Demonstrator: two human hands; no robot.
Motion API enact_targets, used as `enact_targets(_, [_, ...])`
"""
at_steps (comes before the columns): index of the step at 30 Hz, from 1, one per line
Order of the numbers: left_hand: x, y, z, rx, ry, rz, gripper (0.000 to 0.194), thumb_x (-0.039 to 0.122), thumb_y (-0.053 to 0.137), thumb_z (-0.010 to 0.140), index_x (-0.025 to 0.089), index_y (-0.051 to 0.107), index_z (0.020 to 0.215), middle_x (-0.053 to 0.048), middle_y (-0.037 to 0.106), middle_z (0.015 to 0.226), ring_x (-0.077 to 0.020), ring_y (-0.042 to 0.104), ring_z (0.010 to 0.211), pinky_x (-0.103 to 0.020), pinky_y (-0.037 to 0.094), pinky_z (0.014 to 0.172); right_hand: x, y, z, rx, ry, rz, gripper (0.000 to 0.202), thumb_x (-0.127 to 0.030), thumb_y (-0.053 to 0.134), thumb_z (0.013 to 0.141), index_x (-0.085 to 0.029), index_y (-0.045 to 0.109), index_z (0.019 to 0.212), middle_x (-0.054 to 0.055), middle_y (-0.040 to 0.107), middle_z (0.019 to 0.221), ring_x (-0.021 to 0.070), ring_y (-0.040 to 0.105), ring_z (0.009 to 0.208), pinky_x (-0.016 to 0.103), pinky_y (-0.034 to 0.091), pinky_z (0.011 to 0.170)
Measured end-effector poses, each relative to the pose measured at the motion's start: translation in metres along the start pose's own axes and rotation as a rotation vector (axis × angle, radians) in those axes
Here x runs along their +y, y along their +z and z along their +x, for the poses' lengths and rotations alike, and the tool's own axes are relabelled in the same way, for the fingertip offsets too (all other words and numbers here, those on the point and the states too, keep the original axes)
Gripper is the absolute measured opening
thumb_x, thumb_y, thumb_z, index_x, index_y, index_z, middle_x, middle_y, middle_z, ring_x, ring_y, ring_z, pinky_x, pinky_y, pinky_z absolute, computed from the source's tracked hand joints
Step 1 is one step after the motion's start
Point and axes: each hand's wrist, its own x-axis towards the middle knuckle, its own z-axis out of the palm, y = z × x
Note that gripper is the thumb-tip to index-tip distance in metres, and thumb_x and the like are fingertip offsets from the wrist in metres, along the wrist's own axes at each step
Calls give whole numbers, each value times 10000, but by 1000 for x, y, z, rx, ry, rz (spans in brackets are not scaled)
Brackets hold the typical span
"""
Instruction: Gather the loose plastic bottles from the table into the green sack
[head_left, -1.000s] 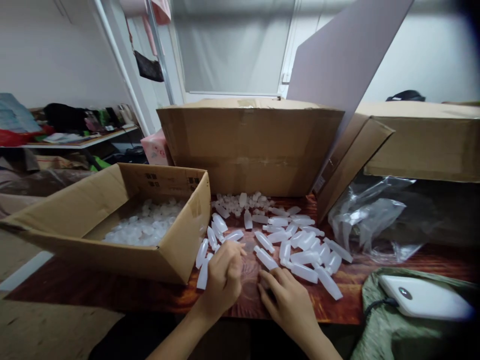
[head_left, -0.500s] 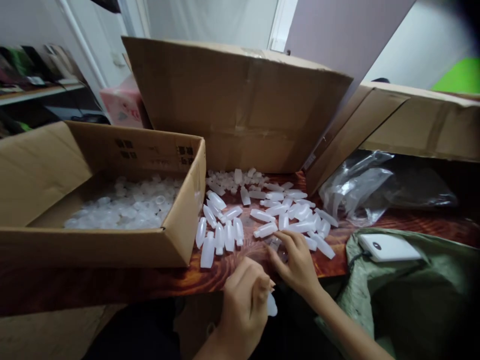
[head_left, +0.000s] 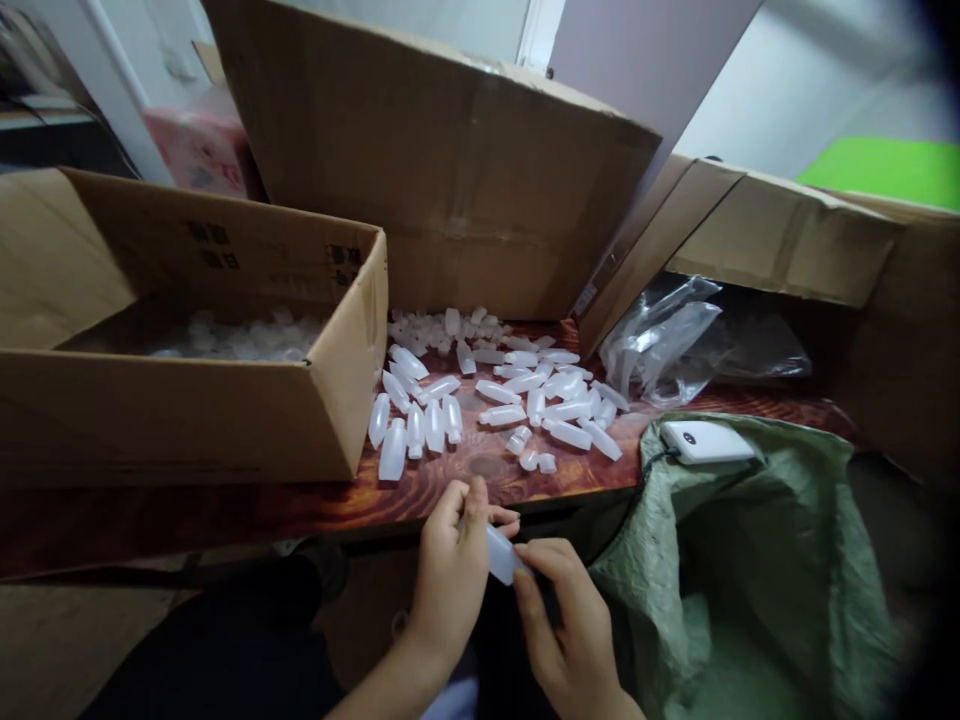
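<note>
Below the table's front edge, my left hand [head_left: 455,560] is closed around a small translucent white plastic bottle [head_left: 500,556], which is tilted down to the right. The thumb and fingers of my right hand [head_left: 559,610] pinch the bottle's lower right end; whether a cap sits between those fingers is hidden. Just beyond my hands, a few clear caps [head_left: 529,461] lie near the table edge. Similar bottles [head_left: 570,408] form a loose pile on the right, and another group of bottles [head_left: 415,430] lies to the left. Small white caps [head_left: 442,328] are heaped behind them.
An open cardboard box [head_left: 337,400] with translucent pieces inside stands at left on the wooden table [head_left: 480,490]. Tall cardboard [head_left: 450,170] rises behind. At right are clear plastic bags [head_left: 660,340] and an open green sack [head_left: 750,560] with a white power bank [head_left: 709,442] on its rim.
My right hand has left the clear caps on the table and come down to the bottle in my left hand. The view has shifted right and downward.
</note>
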Motion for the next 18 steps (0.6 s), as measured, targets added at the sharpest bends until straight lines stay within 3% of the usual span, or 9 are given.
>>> enact_targets(3, [-1,3,-1,-163,-86,36,460,617,524,839,164,525,757,-2,579,660,-118,589,605,-203,499,547,-2,-10,-3,59,-33,-76,369,-106,458,889,-342,505,1169,49,574,956,212,623,833,325,543,704])
enact_targets(7, [1,6,-1,-319,-277,-23,497,637,557,789,141,558,816,-4,564,560,-120,549,435,-171,405,351,6,-44,16,3,-83,-124,265,-128,468,918,-288,567,1105,51,601,957,191,621,845,290,518,704])
enact_targets(11, [5,11,6,-308,-280,-229,415,510,658,759,145,551,923,-29,638,665,-112,586,467,-171,459,408,44,-72,66,51,-74,-452,198,-209,414,963,-217,576,1077,86,640,978,225,598,920,351,482,798])
enact_targets(15, [6,20,19,-286,-330,-359,251,379,558,844,145,551,934,-33,638,692,-97,566,459,-171,452,407,96,-74,119,-189,-175,-588,241,-229,581,867,-201,637,1100,110,670,994,289,570,953,407,446,839])
enact_targets(18, [5,27,25,-238,-419,-385,246,382,465,903,147,536,903,-30,620,631,-91,535,419,-158,416,374,119,-72,138,-287,-211,-635,334,-205,611,835,-217,634,1167,114,677,963,310,560,937,425,436,821])
